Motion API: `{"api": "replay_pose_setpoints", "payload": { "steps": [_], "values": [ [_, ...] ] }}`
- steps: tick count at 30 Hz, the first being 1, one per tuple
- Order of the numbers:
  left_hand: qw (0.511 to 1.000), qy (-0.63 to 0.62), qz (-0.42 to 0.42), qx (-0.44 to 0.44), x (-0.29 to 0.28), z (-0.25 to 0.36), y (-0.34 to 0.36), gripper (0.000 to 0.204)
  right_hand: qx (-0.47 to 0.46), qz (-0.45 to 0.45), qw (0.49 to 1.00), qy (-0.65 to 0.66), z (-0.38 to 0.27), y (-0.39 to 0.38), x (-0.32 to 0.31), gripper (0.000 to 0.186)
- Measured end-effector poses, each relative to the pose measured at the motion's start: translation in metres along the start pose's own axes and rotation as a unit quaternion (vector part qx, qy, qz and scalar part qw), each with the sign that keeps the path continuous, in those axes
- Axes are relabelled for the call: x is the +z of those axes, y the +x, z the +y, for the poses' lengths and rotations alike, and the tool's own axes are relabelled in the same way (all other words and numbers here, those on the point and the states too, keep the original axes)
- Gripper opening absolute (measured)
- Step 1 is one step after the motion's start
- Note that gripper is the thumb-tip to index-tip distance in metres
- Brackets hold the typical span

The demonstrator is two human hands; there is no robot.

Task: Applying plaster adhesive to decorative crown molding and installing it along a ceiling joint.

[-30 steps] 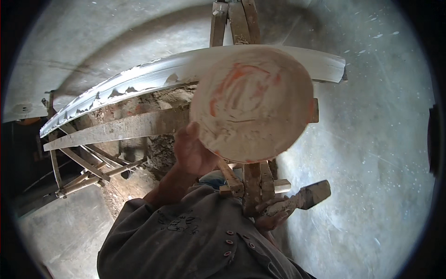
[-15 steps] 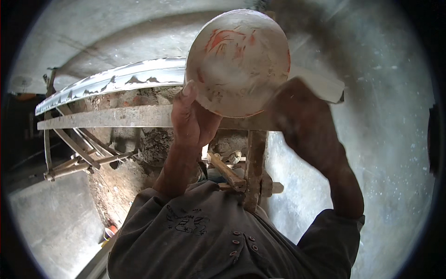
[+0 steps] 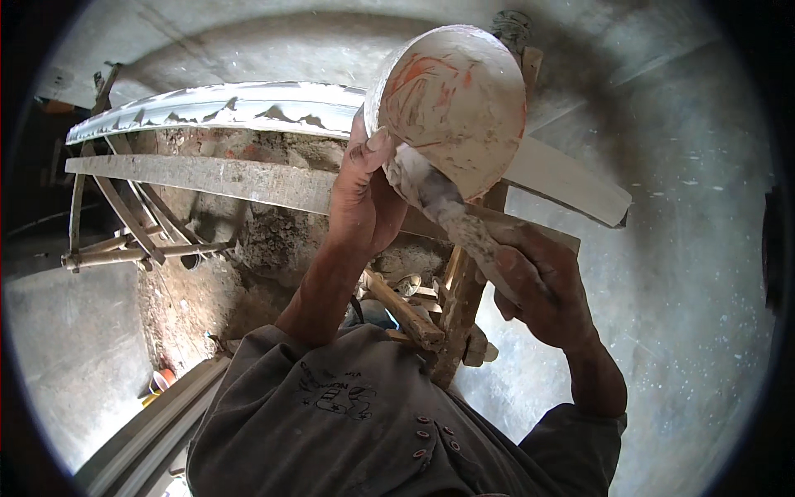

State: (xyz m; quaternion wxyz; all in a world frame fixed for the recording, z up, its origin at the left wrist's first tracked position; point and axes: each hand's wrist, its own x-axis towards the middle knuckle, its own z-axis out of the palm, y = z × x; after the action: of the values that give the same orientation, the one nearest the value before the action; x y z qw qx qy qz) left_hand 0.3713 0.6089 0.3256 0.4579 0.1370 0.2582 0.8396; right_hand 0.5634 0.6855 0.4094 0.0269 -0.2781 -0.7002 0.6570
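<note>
My left hand [image 3: 364, 195] grips the near left rim of a round bowl [image 3: 464, 108], thumb over the edge. The bowl is tilted so that its inside faces me; white plaster-like residue and reddish streaks coat it. My right hand [image 3: 542, 286] is closed around the handle of a hand tool [image 3: 468, 232] caked in the same pale material. The tool's far end, carrying a white lump, lies at the bowl's near left rim close to my left thumb. Its exact kind is hidden under the coating.
Behind the bowl runs a long white moulding [image 3: 248, 103] with a jagged dark pattern. A wooden plank [image 3: 224, 178] lies nearer, alongside a wooden trestle [image 3: 124, 248]. Beams [image 3: 460, 319] stand close before me. Long strips [image 3: 157, 431] lie at lower left.
The blurred right hand has moved down from the bowl's right side, and the tool now shows clearly. The bowl has shifted slightly right and tilted, still in my left hand.
</note>
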Motion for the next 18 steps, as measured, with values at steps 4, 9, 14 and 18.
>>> {"api": "replay_pose_setpoints", "payload": {
  "steps": [4, 9, 14, 18],
  "values": [
    [0.988, 0.141, 0.058, 0.035, 0.000, 0.030, -0.006, 0.068, -0.016, -0.040, 0.996, 0.078, -0.001, -0.018, -0.021, 0.027],
    [0.975, 0.047, 0.116, 0.183, -0.023, 0.060, -0.008, 0.083, -0.076, 0.189, 0.946, -0.252, -0.040, -0.002, -0.066, 0.030],
    [0.943, 0.065, 0.158, 0.284, -0.040, 0.096, -0.025, 0.085, -0.030, 0.080, 0.858, -0.506, -0.073, 0.079, -0.067, 0.023],
    [0.939, 0.052, 0.175, 0.292, -0.057, 0.104, -0.034, 0.086, -0.179, 0.041, 0.809, -0.559, -0.053, 0.134, -0.042, 0.025]
  ]
}}
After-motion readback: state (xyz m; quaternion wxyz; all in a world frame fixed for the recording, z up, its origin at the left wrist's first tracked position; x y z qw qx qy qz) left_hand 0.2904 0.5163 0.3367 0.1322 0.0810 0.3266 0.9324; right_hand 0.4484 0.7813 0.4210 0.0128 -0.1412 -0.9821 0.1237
